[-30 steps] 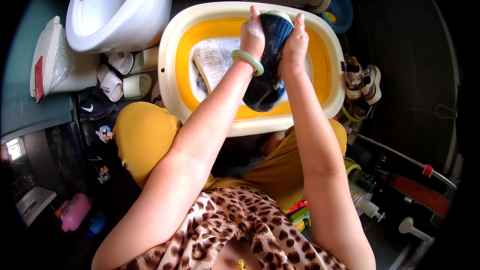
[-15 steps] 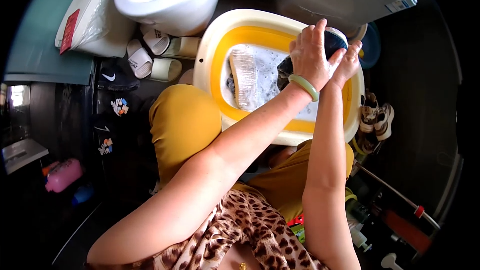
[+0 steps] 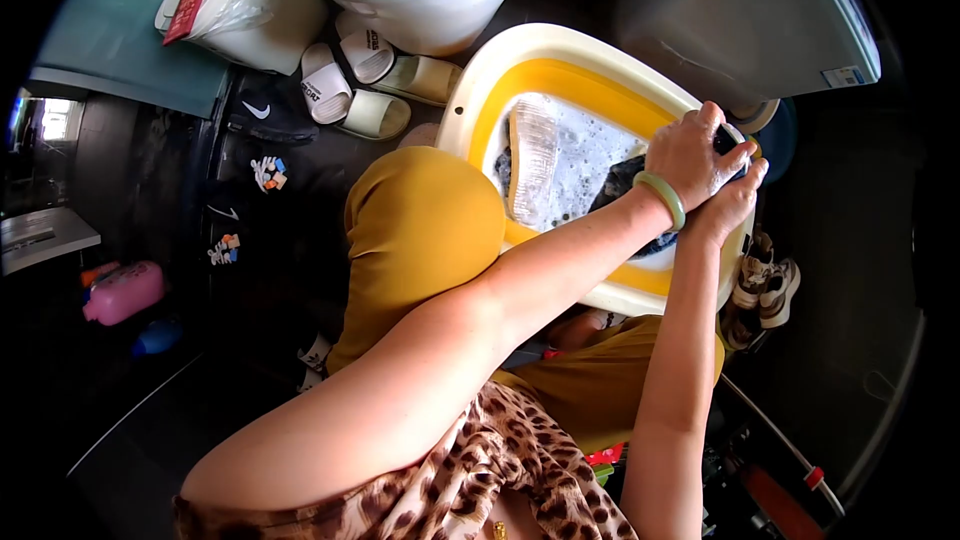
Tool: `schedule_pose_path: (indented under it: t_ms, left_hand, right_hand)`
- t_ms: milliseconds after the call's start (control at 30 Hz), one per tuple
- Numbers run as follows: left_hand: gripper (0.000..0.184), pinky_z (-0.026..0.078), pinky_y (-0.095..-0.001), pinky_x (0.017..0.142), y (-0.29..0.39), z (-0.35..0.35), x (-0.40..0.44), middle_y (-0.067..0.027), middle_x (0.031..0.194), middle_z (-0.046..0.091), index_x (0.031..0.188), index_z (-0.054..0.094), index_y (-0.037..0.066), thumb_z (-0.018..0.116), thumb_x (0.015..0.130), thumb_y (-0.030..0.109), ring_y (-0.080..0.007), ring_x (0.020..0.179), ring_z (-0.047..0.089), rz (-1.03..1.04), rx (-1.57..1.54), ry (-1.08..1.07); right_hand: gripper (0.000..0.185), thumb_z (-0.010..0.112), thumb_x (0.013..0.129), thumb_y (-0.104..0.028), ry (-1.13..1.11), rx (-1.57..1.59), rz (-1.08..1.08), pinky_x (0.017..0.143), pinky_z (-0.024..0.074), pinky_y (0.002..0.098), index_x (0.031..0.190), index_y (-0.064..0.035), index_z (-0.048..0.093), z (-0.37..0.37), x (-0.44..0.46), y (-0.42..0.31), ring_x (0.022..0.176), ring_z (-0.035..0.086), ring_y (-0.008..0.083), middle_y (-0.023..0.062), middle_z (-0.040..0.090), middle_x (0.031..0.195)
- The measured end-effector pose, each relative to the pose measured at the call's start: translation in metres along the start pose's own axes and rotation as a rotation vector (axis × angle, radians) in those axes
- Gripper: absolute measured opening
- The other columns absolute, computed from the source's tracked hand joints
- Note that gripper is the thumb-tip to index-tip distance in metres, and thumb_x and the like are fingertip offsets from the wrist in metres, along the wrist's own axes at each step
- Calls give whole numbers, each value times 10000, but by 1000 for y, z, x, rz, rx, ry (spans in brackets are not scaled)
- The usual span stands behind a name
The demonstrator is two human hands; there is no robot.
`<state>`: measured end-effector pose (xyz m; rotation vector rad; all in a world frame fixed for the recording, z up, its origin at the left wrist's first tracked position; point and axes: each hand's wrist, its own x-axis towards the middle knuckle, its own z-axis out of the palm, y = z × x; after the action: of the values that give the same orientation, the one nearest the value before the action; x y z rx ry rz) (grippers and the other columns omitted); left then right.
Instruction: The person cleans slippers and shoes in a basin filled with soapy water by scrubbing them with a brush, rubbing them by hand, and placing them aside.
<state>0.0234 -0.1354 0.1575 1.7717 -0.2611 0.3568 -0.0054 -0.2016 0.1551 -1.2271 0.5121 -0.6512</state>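
My left hand (image 3: 688,155), with a green bangle on the wrist, is closed over a dark shoe (image 3: 729,143) at the right side of the basin (image 3: 465,120). Beside and below it, my right hand (image 3: 733,202) grips the same shoe from the right. My fingers hide most of the shoe, and its dark part hangs toward the water. In the suds lies another shoe (image 3: 534,162), its pale ribbed sole turned up. White foam and bubbles cover the water around it.
A white toilet (image 3: 430,0) and a lidded bin (image 3: 260,10) stand at the back. Slippers (image 3: 380,115) and dark sneakers (image 3: 265,115) sit left of the basin. More shoes (image 3: 765,285) are at the right, below a grey box-like appliance (image 3: 740,20). A pink bottle (image 3: 125,292) lies far left.
My hands have moved down and toward me with the held shoe, near the basin's right rim. The whole view has shifted, so surroundings appear farther right.
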Motion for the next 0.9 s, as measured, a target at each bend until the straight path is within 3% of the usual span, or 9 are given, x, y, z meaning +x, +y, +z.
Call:
schedule_pose_path:
  t_ms: [133, 233, 300, 333, 500, 600, 733, 767, 900]
  left_hand:
    - [428, 533, -390, 723, -1, 2, 3, -159, 849, 659, 928, 562, 44, 444, 898, 454, -304, 786, 644, -124, -42, -93]
    - [330, 531, -393, 730, -10, -1, 4, -176, 860, 653, 922, 570, 24, 384, 950, 294, -295, 780, 644, 229, 130, 46]
    - [328, 528, -399, 736, -11, -3, 7, -190, 868, 645, 885, 574, 14, 365, 957, 257, -326, 778, 634, 258, 108, 142]
    - [333, 524, -408, 718, -4, -9, 5, -203, 866, 637, 862, 571, 7, 354, 961, 238, -360, 766, 621, 63, -45, 94]
    - [210, 507, -406, 695, -17, -3, 14, -176, 795, 631, 855, 507, 19, 382, 943, 163, -358, 766, 614, 210, -23, 135]
    - [321, 521, -401, 682, -17, -4, 17, -209, 802, 637, 847, 556, -10, 350, 962, 209, -370, 777, 619, 270, -132, 183]
    - [228, 506, -397, 699, -22, -3, 22, -193, 803, 629, 852, 488, 15, 341, 953, 156, -374, 783, 617, 318, -95, 149]
    - [85, 519, -390, 650, -23, -2, 24, -188, 765, 637, 854, 523, -14, 459, 868, 40, -356, 722, 627, 344, -85, 174]
    - [176, 505, -409, 674, -23, -2, 24, -192, 758, 629, 846, 507, -3, 394, 918, 111, -378, 746, 613, 338, -128, 168]
  right_hand:
    - [427, 406, 941, -438, -3, 24, -34, 793, 479, 304, 984, -47, 570, -3, 3, 3, 813, 578, 178, 76, 609, 884]
    - [419, 395, 957, -402, 79, 22, -108, 693, 487, 267, 882, -45, 600, 5, 0, 3, 732, 577, 123, 36, 608, 808]
    - [423, 422, 944, -432, 2, -2, -36, 764, 500, 301, 972, -36, 568, 8, -7, -3, 801, 587, 164, 67, 610, 889]
    - [421, 420, 943, -434, -9, -2, -59, 743, 510, 301, 973, -40, 566, 10, -7, -3, 791, 590, 161, 67, 611, 892]
    - [470, 423, 939, -417, 77, 59, -56, 654, 480, 254, 830, -8, 627, 22, -10, -7, 674, 580, 129, 50, 619, 763]
    - [480, 420, 943, -409, 13, 92, -59, 628, 473, 256, 806, -1, 634, 18, -3, -2, 643, 569, 128, 49, 613, 742]
    - [370, 462, 914, -405, -36, 134, 21, 685, 527, 304, 958, -55, 575, 17, -2, -2, 736, 632, 195, 80, 641, 853]
    - [372, 465, 913, -409, -25, 122, 16, 683, 526, 303, 951, -56, 576, 17, -1, -2, 735, 631, 193, 78, 641, 845]
    - [380, 471, 910, -420, -38, 141, 45, 663, 525, 298, 948, -57, 578, 20, -6, -7, 720, 631, 188, 75, 641, 835]
